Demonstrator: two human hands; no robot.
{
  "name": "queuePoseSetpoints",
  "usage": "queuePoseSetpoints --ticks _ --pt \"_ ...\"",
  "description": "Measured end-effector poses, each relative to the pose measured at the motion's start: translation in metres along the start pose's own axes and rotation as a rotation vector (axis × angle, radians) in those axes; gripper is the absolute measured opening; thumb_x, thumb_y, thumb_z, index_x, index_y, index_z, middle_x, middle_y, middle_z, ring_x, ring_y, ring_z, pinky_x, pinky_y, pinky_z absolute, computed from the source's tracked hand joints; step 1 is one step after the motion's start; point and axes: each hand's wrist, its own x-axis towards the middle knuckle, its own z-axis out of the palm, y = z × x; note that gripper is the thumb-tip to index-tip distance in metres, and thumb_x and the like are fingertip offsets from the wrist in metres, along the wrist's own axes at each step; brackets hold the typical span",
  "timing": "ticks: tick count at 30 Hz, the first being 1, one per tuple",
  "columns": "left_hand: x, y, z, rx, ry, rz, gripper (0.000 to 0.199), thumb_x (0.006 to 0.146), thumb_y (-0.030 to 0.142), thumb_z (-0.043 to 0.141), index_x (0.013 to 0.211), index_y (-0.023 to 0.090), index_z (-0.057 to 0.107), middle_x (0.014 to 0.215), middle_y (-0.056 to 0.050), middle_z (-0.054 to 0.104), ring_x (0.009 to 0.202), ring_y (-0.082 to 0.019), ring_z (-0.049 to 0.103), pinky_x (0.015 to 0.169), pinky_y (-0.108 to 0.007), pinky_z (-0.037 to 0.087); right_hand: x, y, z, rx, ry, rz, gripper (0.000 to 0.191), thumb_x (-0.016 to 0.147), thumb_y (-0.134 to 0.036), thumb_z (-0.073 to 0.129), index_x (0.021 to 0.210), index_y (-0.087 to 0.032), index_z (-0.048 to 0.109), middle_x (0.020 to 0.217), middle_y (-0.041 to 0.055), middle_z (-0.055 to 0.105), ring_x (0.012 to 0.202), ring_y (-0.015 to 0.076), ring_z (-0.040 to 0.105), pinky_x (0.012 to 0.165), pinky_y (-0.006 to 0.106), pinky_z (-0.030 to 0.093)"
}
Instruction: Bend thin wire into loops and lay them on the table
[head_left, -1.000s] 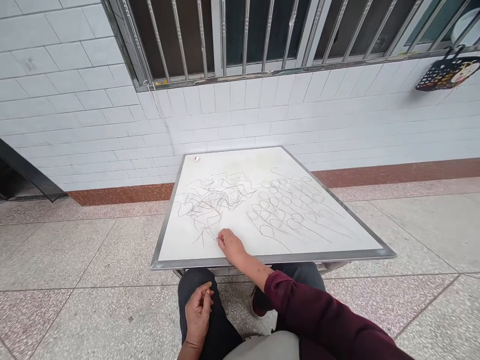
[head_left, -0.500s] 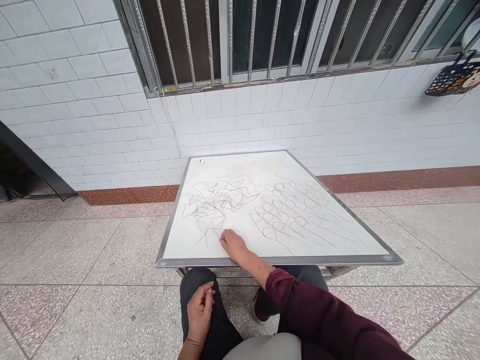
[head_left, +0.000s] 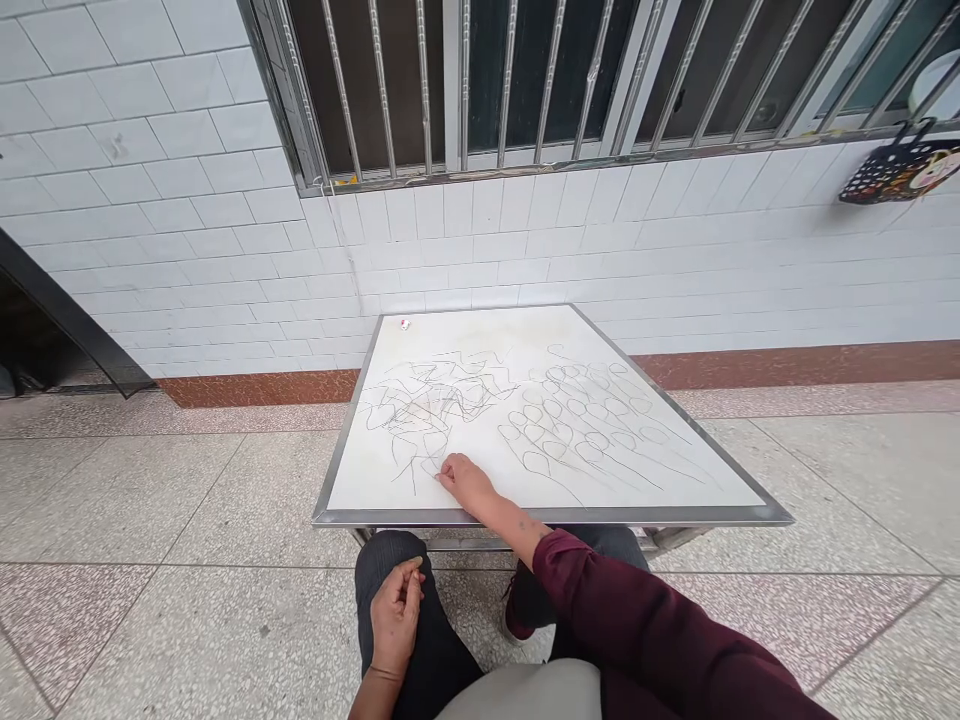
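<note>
My right hand (head_left: 463,482) rests near the front edge of the white tabletop (head_left: 480,335), its thumb and forefinger pinched at the end of a thin dark wire-like strand. Beyond it, on the left half, lies a tangle of bent, crooked strands (head_left: 450,392). To the right, several strands (head_left: 577,415) form round loops with long tails trailing toward the front right. My left hand (head_left: 397,612) lies on my left knee, away from the table, with its thumb pressed to its fingers. Whatever it may hold is too small to make out.
A small white and pink object (head_left: 405,325) sits in the table's far left corner. Behind stands a white tiled wall with a barred window (head_left: 540,80). A dotted bag (head_left: 896,172) hangs at right. My knees are at the table's metal front edge (head_left: 555,516).
The view has shifted slightly. My right hand stays pinched at almost the same spot on the table, and my left hand keeps its place on the knee.
</note>
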Motion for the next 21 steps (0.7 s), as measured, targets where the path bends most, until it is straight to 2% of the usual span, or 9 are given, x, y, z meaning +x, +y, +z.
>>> queuePoseSetpoints --ticks 6,10,15,18,21 --pt "0.0 -0.004 0.0 0.018 -0.006 0.01 0.041 0.084 0.049 0.051 0.102 0.019 0.07 0.086 -0.009 0.072 0.065 -0.02 0.067 0.052 -0.028 0.055 0.022 -0.009 0.001 0.003 -0.018 0.099 0.019 0.092 -0.031 0.054 0.102 -0.015 0.06 0.106 0.0078 0.06 0.086 0.0168 0.06 0.075 0.031 0.048" --pt "0.0 -0.006 -0.001 0.029 -0.004 0.019 0.039 0.084 0.048 0.051 0.102 0.019 0.07 0.086 -0.009 0.072 0.065 -0.02 0.067 0.052 -0.028 0.055 0.025 -0.008 -0.003 0.032 -0.01 0.117 0.027 0.093 -0.033 0.055 0.113 -0.016 0.057 0.112 0.0072 0.06 0.094 0.0184 0.061 0.081 0.038 0.053" --pt "-0.001 -0.009 -0.002 0.049 0.002 0.035 0.038 0.085 0.047 0.051 0.102 0.019 0.07 0.086 -0.008 0.072 0.066 -0.02 0.068 0.055 -0.029 0.056 0.016 0.002 -0.016 0.154 0.139 0.082 0.011 0.091 -0.018 0.048 0.097 -0.014 0.057 0.095 0.0066 0.06 0.081 0.0163 0.057 0.074 0.032 0.048" --pt "0.0 -0.01 -0.002 0.068 -0.001 0.053 0.038 0.086 0.047 0.05 0.103 0.019 0.069 0.086 -0.008 0.073 0.066 -0.019 0.068 0.054 -0.028 0.056 0.009 0.01 -0.025 0.263 0.253 0.061 0.013 0.089 -0.018 0.042 0.094 -0.016 0.054 0.092 0.006 0.057 0.08 0.0175 0.055 0.071 0.031 0.046" --pt "0.001 -0.01 -0.002 0.098 -0.003 0.08 0.037 0.087 0.046 0.049 0.103 0.019 0.069 0.084 -0.008 0.073 0.065 -0.019 0.068 0.053 -0.027 0.055 0.002 0.021 -0.033 0.399 0.341 0.068 0.02 0.089 -0.022 0.036 0.101 -0.017 0.052 0.092 0.0061 0.057 0.074 0.0172 0.056 0.065 0.03 0.046"
